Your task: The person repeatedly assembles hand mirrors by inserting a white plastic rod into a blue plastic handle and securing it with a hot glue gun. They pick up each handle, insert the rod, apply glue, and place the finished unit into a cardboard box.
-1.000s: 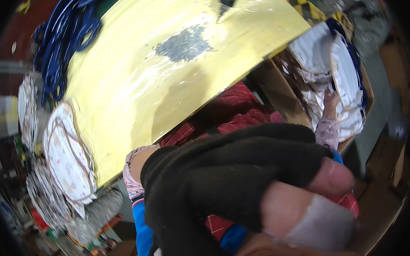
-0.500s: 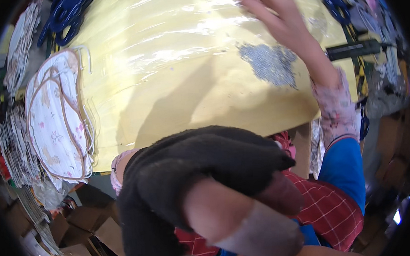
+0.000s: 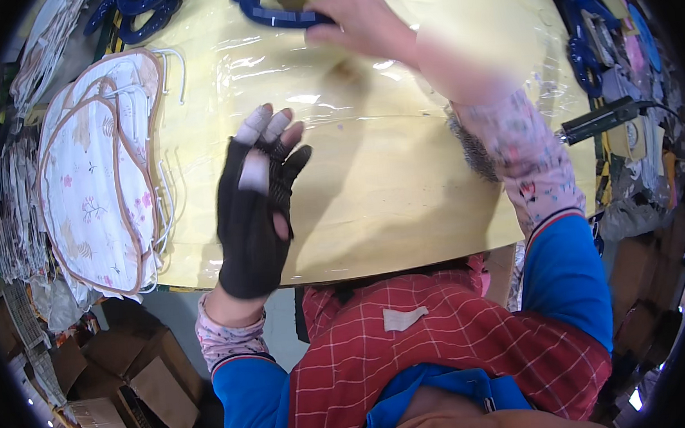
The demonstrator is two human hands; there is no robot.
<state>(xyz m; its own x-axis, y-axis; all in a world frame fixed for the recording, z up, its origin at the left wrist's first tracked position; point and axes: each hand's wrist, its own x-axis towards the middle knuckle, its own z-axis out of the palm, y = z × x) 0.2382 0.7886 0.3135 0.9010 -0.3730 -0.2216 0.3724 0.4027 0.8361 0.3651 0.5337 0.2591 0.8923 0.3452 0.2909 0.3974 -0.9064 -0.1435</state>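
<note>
My left hand (image 3: 257, 196) wears a black glove with bare fingertips and has white tape round some fingers. It hovers over the left middle of the yellow tabletop (image 3: 389, 211), holding nothing, its fingers stretched forward. At the far edge my right hand (image 3: 370, 24), without a glove, has its thumb and fingers round the right end of a dark blue oval ring (image 3: 276, 18). That ring is cut off by the top of the picture. Beneath my right forearm lies a heap of small silvery pieces (image 3: 474, 152), partly hidden by the sleeve.
White printed cloth pieces with brown edging and ties (image 3: 94, 190) are stacked at the table's left. More blue rings (image 3: 142, 14) lie at the far left corner. A dark green corded tool (image 3: 607, 118) juts over the right edge. Cardboard boxes (image 3: 132, 368) stand below left.
My left hand has gone from close in front of the camera down over the table. The right hand has shifted left from above the silvery heap to the blue ring, which has come into view.
</note>
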